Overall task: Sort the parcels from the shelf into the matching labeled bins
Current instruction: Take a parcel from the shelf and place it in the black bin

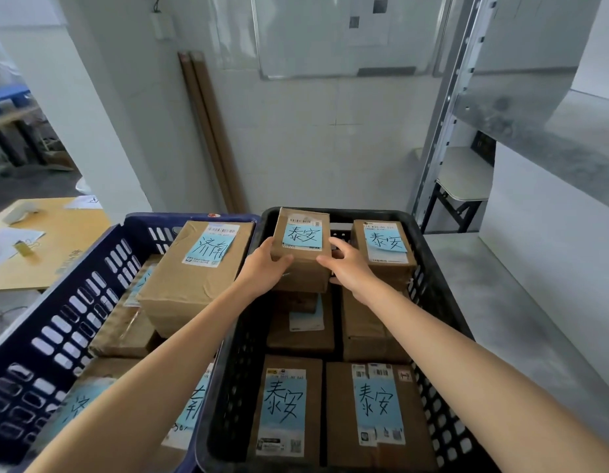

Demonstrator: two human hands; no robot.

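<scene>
Head cam shows the small cardboard parcel (303, 249) at 12 o'clock in the black bin (224, 353), left hand (267, 264) and right hand (344, 264) clasping its near corners; looks light and stiff, so opposite side edges seem safest.

Setting: parcel sorting room. Evidence: labelled cardboard parcels (304, 249) in plastic crates (429, 281), steel racking (442, 131), whiteboard (340, 35), bare walls.
</scene>
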